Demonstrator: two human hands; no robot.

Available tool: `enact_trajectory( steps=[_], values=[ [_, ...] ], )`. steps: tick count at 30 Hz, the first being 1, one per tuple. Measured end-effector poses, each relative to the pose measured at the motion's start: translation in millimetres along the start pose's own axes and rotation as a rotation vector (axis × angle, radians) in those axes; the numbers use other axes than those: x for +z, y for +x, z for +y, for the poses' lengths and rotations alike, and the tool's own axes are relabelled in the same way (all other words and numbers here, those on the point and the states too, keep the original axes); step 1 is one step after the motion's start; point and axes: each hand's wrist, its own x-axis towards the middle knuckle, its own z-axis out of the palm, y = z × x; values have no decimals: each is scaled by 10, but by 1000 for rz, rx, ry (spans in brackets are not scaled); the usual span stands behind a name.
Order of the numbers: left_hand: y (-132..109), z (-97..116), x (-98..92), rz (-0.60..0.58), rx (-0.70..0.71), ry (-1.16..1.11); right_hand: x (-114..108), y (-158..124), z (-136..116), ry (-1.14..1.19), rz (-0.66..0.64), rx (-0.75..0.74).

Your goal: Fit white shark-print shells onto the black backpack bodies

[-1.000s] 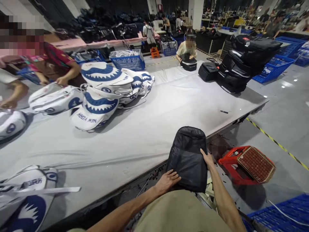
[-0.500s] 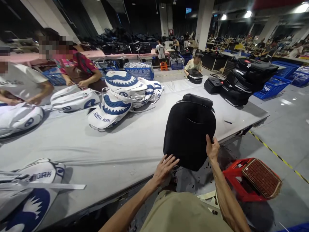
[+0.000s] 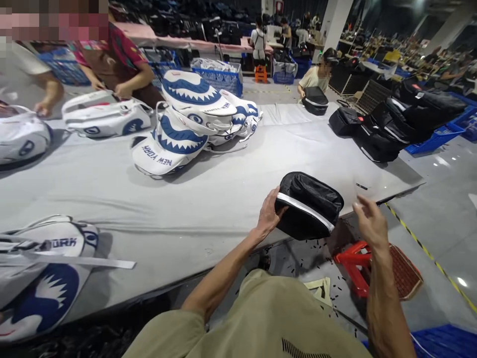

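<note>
Black backpack [image 3: 313, 201] at table [image 3: 223, 199] near edge, long axis sideways; left hand [image 3: 269, 215] grip holds its left end, right hand [image 3: 367, 223] grip wide, just beside right end

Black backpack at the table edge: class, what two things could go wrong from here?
Only the left hand grips the black backpack, at the near edge of the table; the right hand is open and off it, so it could slide off. A fall might land it on the red stool or among the black scraps on the floor.
</note>
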Motion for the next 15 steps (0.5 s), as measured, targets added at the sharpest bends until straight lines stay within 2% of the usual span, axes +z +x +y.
enact_trajectory(
  steps=[1,3,6,9,13,15],
  values=[
    [-54,-5,52,55,-19,-22,43,141,-183,-50,-12,-103],
    [-169,-23,131,169,-87,-74,262,350,-486,-149,-110,-250],
    [-342,-56,160,269,-220,-134,702,432,-681,-284,-182,-294],
    [-484,-55,124,287,-266,-155,922,360,-584,-375,-121,-283],
    [-604,34,122,319,-142,-169,868,372,-340,-421,-67,-299],
    [-645,104,152,332,-124,-160,830,398,-275,-429,-44,-307]
  ],
)
